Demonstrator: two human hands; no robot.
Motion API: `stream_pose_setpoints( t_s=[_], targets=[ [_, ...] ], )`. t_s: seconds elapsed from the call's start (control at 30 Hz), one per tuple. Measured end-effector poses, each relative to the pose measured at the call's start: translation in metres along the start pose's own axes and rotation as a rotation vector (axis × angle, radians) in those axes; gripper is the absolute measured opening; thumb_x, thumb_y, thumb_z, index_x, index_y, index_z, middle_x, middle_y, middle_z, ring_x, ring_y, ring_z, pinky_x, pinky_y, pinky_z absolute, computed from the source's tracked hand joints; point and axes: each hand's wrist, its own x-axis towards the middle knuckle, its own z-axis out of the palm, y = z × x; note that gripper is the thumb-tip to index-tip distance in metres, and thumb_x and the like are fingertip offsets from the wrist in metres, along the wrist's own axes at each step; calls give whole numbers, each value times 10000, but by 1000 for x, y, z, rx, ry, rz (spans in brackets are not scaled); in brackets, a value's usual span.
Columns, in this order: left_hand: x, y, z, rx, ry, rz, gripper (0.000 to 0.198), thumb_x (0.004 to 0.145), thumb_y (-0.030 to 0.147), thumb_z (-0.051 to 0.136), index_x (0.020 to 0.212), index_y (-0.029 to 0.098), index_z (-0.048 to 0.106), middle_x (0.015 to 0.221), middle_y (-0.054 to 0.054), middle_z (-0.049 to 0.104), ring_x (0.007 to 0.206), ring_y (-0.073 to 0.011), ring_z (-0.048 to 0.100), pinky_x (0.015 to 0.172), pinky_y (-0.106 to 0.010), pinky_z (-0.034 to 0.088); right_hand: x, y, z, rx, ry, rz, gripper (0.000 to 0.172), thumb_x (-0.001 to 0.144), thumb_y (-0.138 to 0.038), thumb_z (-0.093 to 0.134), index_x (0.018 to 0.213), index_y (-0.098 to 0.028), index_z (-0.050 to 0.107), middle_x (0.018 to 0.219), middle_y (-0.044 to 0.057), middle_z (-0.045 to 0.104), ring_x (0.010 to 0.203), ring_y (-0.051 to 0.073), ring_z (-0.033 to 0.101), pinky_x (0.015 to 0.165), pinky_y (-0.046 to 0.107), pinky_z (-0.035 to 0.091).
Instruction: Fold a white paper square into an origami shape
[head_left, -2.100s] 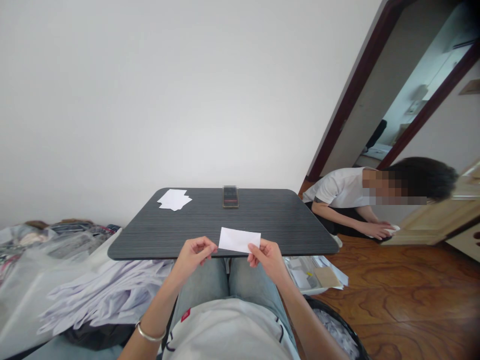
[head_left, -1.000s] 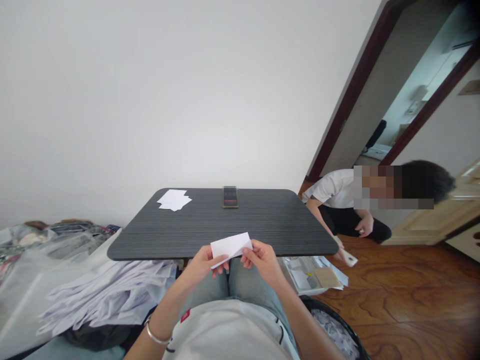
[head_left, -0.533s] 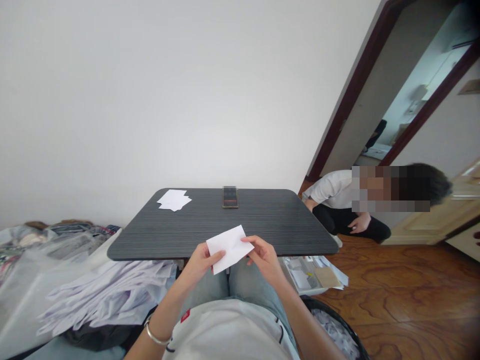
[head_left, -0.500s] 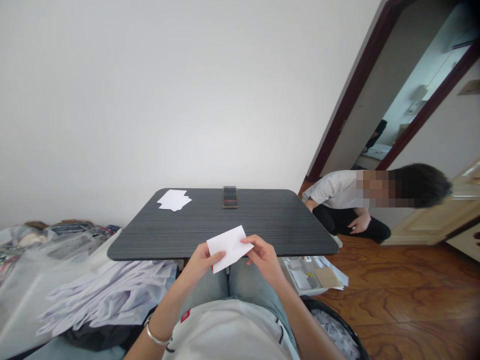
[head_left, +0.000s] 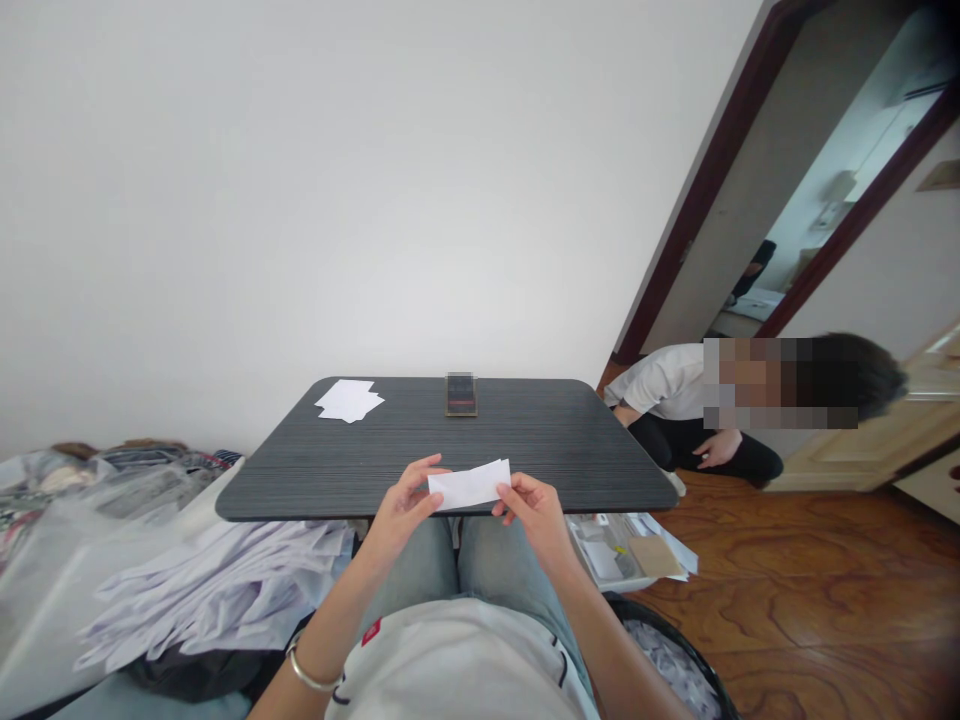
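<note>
A white sheet of paper, folded into a narrow strip, is held between my two hands over the near edge of the dark table. My left hand pinches its left end, thumb in front and fingers behind. At the right end, my right hand grips the strip between thumb and fingers. Several white paper pieces lie overlapping at the table's far left. A phone stands near the back edge, in the middle.
A person in a white top squats at the table's right end. Folded white cloth is piled at the lower left. Under the table's right side is a tray with papers, beside a black-lined bin of white scraps.
The paper has gone from a wider tilted rectangle to a narrow, nearly level strip. My left hand has shifted slightly up and its fingers have moved behind the paper.
</note>
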Motion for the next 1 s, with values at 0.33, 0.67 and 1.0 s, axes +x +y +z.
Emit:
stream_pose_setpoints(
  t_s=[0.33, 0.67, 1.0],
  targets=[
    [2, -16, 7, 64, -128, -22, 285, 720, 317, 612, 945, 150, 663, 1283, -103, 462, 1103, -263, 461, 916, -335, 371, -2, 0, 3, 9, -50, 37, 267, 728, -411, 599, 665, -152, 600, 479, -16, 571, 437, 93, 501, 430, 190, 377],
    [0, -8, 5, -16, -100, -138, 401, 708, 341, 620, 1061, 152, 607, 1189, -86, 558, 1001, -238, 533, 909, -355, 369, -2, 3, 0, 4, -163, 45, 242, 689, -388, 639, 765, -159, 616, 631, 7, 614, 528, 116, 553, 446, 201, 409],
    [0, -9, 4, -70, -164, -162, 499, 733, 347, 596, 1176, 134, 508, 1071, -86, 622, 968, -222, 545, 897, -338, 363, -2, 0, 1, 31, -234, 7, 236, 685, -347, 647, 830, -161, 638, 704, 24, 632, 598, 134, 559, 444, 197, 417]
  ],
)
